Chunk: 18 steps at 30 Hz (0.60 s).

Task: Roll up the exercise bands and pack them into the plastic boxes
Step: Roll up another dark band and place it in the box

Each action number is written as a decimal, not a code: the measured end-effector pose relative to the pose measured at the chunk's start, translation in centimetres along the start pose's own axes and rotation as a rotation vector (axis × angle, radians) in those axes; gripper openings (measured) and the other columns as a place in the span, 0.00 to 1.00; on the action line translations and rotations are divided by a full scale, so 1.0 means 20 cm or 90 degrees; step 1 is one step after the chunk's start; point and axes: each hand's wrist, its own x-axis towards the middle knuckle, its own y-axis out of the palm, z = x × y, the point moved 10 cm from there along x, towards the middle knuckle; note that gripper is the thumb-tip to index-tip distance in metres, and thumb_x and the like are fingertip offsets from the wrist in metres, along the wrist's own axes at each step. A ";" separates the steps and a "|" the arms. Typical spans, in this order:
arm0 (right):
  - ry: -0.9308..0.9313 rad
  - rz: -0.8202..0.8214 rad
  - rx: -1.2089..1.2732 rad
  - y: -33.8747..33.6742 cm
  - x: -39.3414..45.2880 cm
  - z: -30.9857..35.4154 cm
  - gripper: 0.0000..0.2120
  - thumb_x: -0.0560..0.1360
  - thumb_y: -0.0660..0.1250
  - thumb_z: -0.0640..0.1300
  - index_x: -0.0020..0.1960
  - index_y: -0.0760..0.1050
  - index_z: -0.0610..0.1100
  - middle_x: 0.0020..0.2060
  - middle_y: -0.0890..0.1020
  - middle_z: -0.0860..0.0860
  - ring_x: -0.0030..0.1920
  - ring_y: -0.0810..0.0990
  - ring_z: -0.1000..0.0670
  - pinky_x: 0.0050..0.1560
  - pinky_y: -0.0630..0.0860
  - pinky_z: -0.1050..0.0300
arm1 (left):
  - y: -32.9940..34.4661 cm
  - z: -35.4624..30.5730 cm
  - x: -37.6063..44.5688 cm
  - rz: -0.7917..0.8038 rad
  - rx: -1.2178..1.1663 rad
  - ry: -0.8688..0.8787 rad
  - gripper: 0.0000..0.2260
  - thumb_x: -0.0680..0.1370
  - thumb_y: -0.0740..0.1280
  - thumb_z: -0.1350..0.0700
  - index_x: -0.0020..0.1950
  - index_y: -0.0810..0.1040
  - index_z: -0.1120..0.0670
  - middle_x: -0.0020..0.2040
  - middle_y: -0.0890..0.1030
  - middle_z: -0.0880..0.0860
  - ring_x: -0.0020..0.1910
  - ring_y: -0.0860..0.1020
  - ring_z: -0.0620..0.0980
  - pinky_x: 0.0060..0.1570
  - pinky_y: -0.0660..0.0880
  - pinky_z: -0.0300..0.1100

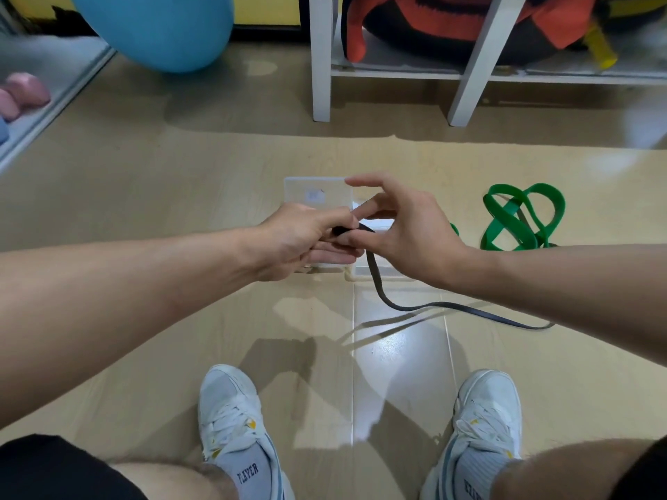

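A thin dark grey exercise band (pixel 415 307) trails over the floor from my hands toward the right. My left hand (pixel 303 240) pinches the band's near end between thumb and fingers. My right hand (pixel 400 225) pinches the same end from the other side, its index finger raised. Both hands hover above a clear plastic box (pixel 314 191) on the floor, which they partly hide. A wide green band (pixel 519 218) lies in loose loops on the floor to the right of the box.
White shelf legs (pixel 321 59) stand behind the box, with an orange and black bag (pixel 451 19) on the low shelf. A blue exercise ball (pixel 162 27) sits far left. Pink dumbbells (pixel 21 95) lie at the left edge. My two white shoes (pixel 234 420) are planted below.
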 end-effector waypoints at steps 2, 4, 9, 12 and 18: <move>0.027 -0.019 0.044 -0.02 -0.01 -0.02 0.28 0.69 0.81 0.44 0.65 0.75 0.55 0.42 0.87 0.59 0.51 0.83 0.63 0.55 0.76 0.70 | 0.02 0.01 0.00 0.023 -0.058 -0.017 0.08 0.78 0.67 0.62 0.54 0.82 0.64 0.44 0.87 0.60 0.46 0.87 0.55 0.47 0.84 0.44; 0.023 -0.032 0.062 -0.02 -0.01 0.00 0.26 0.68 0.81 0.41 0.62 0.75 0.54 0.41 0.86 0.56 0.48 0.84 0.61 0.52 0.77 0.70 | 0.04 0.03 -0.01 0.041 -0.112 -0.032 0.08 0.79 0.66 0.60 0.55 0.82 0.62 0.42 0.86 0.59 0.44 0.87 0.55 0.49 0.84 0.44; 0.000 -0.014 -0.006 -0.03 0.01 0.02 0.25 0.67 0.81 0.40 0.58 0.75 0.52 0.36 0.84 0.52 0.43 0.84 0.56 0.47 0.79 0.63 | 0.06 0.06 -0.01 0.088 -0.084 -0.062 0.13 0.80 0.69 0.56 0.61 0.81 0.62 0.51 0.86 0.62 0.53 0.86 0.59 0.58 0.82 0.49; -0.018 0.020 -0.087 0.00 0.00 0.02 0.28 0.68 0.81 0.43 0.63 0.74 0.53 0.35 0.83 0.53 0.41 0.83 0.56 0.43 0.76 0.66 | 0.08 0.07 -0.01 0.090 0.049 -0.060 0.12 0.77 0.73 0.52 0.56 0.84 0.58 0.54 0.86 0.60 0.53 0.86 0.58 0.58 0.82 0.48; -0.075 0.055 -0.187 0.06 -0.03 0.03 0.35 0.68 0.80 0.43 0.71 0.70 0.54 0.37 0.80 0.58 0.42 0.79 0.57 0.44 0.72 0.71 | 0.06 0.07 0.01 0.020 0.165 -0.031 0.04 0.75 0.75 0.56 0.45 0.85 0.57 0.42 0.87 0.55 0.44 0.86 0.52 0.52 0.84 0.46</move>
